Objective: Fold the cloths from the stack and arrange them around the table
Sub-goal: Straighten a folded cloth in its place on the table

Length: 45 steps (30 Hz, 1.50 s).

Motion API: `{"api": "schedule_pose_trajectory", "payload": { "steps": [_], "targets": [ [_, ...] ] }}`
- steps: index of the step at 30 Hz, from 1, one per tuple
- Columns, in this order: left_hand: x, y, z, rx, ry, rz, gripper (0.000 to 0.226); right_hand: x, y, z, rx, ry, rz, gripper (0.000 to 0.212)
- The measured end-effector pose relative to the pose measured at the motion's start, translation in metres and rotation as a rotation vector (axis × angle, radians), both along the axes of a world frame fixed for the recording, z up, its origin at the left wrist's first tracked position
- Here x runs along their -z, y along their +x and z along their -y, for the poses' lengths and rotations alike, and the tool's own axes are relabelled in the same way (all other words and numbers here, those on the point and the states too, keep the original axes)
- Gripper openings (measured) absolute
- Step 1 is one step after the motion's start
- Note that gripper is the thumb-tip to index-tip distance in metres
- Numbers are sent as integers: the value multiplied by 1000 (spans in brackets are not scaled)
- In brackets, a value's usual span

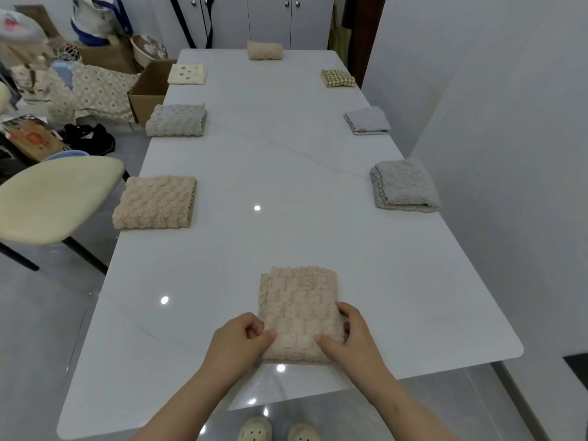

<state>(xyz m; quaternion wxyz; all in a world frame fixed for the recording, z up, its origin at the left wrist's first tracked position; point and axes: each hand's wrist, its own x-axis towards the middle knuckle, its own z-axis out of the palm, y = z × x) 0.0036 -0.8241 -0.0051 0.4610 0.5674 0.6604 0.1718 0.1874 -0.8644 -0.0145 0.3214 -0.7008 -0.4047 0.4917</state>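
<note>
A folded beige bobbled cloth (299, 300) lies at the near end of the white table (286, 173). My left hand (238, 338) pinches its near left edge. At its near right edge my right hand (348, 335) grips it, thumb on top. Several other folded cloths lie around the table: beige (156, 202), grey (176, 120) and spotted cream (187, 73) along the left side. Grey (404, 185), pale grey (367, 120) and checked yellow (337, 78) ones line the right side. A beige one (264, 50) sits at the far end.
A cream chair (57, 195) stands at the table's left side. Further back on the left are a cardboard box (149, 90), bags and clutter on the floor. A wall runs close along the right. White cabinets (270, 17) stand behind the far end.
</note>
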Motion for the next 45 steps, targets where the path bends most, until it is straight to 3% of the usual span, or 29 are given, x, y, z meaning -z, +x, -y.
{"api": "schedule_pose_trajectory", "payload": {
  "steps": [4, 9, 17, 21, 28, 32, 34, 36, 39, 42, 45],
  "targets": [
    [-3, -6, 3, -65, -47, 99, 27, -2, 0, -1, 26, 9, -15, 55],
    [6, -12, 7, 31, 10, -124, 25, 1, -1, -4, 16, 8, 114, 61],
    [4, -2, 16, 23, -105, 7, 23, 1, 9, -1, 38, -35, 138, 33],
    [8, 2, 19, 139, 82, -297, 28, 1, 13, 3, 28, -23, 169, 29],
    [5, 15, 7, 39, 245, -123, 25, 0, 11, 5, 16, -11, 142, 31],
    [10, 10, 8, 4, 100, -205, 15, 0, 12, 5, 16, -13, 130, 33],
    [13, 7, 10, -18, 88, -212, 42, -1, 11, 5, 14, -10, 124, 36],
    [11, 9, 8, 2, 140, -105, 57, -2, 10, 2, 10, -6, 127, 41],
    [6, 18, 1, 122, 119, -46, 46, -2, 7, -2, 13, 10, 141, 47],
    [3, 18, -3, 94, 162, -16, 33, -4, 5, -3, -4, 56, 147, 41],
    [5, 13, -1, 124, 194, -23, 35, -1, 10, -2, 12, 87, 146, 37]
  ]
}}
